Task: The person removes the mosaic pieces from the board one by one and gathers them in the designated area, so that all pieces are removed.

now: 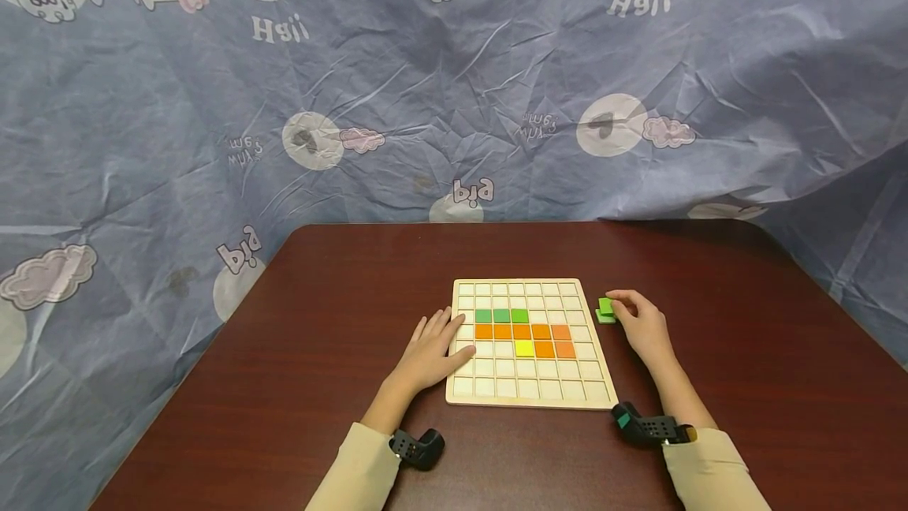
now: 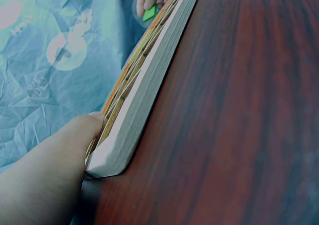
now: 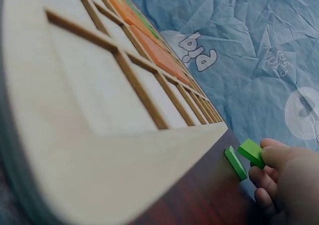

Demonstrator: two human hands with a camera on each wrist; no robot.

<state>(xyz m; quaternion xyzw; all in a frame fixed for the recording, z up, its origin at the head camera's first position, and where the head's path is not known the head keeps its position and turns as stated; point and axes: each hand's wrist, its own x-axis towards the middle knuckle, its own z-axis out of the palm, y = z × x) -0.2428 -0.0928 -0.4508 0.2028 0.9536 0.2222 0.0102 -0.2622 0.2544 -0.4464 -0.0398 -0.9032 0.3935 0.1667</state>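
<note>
A light wooden grid board [image 1: 496,390] lies on the table, with green, orange and yellow square tiles in its middle rows. My left hand [image 1: 428,353] rests on the board's left edge, fingers spread and thumb over the rim; in the left wrist view the thumb [image 2: 75,138] touches the near corner. Just off the board's right side, my right hand [image 1: 644,330] pinches a bright green tile [image 3: 251,153] between thumb and fingers. Close under it, another green tile [image 3: 234,164] lies on the table.
The dark reddish-brown table [image 1: 340,322] extends on all sides of the board. Behind it hangs a wrinkled blue-grey cloth [image 1: 397,101] with cartoon prints. Each wrist wears a black camera band [image 1: 649,426].
</note>
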